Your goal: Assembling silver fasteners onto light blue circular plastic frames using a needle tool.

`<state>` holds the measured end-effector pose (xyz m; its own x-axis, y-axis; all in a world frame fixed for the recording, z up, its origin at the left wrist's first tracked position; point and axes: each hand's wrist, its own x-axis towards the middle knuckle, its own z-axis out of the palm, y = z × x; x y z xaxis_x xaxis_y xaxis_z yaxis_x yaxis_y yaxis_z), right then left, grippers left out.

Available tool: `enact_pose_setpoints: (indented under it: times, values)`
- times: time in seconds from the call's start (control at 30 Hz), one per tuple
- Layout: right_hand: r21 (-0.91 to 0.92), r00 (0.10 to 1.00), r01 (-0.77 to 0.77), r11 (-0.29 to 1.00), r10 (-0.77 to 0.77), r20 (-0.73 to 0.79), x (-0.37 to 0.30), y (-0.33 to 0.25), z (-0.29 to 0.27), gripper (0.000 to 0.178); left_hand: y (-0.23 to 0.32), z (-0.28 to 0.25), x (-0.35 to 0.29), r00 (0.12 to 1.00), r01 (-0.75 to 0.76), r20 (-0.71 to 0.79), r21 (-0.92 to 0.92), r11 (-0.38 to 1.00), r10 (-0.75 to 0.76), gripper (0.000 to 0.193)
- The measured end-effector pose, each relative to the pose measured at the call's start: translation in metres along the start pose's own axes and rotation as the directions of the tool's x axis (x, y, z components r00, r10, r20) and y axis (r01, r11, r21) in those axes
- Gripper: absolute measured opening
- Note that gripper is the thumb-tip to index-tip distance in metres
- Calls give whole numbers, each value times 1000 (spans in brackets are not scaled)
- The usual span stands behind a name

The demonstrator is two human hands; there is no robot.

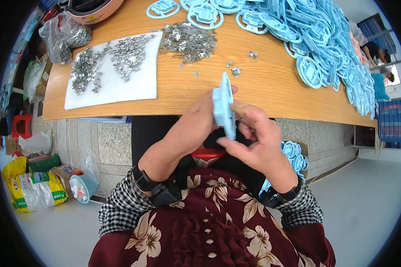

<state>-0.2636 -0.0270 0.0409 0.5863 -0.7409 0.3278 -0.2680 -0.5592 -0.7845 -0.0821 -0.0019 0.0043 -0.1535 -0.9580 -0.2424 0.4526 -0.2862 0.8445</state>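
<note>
A light blue plastic part with a round rim [222, 107] is held on edge above my lap, just off the table's front edge. My left hand [192, 119] is closed around its left side. On the other side, my right hand [263, 140] has its fingers curled toward the part's face, with the thumb near the lower rim. Something tan [239, 108] shows at the right fingertips, too small to name. Small silver metal pieces [236, 71] lie on the table just beyond the held part.
A white foam sheet [133, 91] bears several clusters of metal pieces; another heap [189, 42] lies beside it. Many blue parts [316, 40] are piled at the far right. A pink bowl [103, 11] and a clear bag [60, 42] stand far left. More blue parts [294, 155] fill a box below the table.
</note>
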Motion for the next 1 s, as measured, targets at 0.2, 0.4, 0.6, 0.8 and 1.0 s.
enact_pose_setpoints:
  times: [0.2,0.4,0.6,0.8,1.0]
  values:
    - [405,962,-272,873,251,105,4,-2,-29,19,18,-1,-25,977,-210,7,161,964,212,49]
    - [352,883,-460,815,375,284,32,5,-4,22,29,-26,-37,965,-199,-87,378,904,248,29]
    - [-331,994,-69,941,94,59,91,31,45,22,28,-49,-42,918,-178,-330,151,972,219,24]
    - [-284,999,17,959,-5,43,100,47,55,16,35,-53,-41,929,-116,-321,216,969,183,21]
    - [-217,991,33,976,-4,130,89,11,31,18,32,-52,-29,946,-55,-295,269,962,136,22]
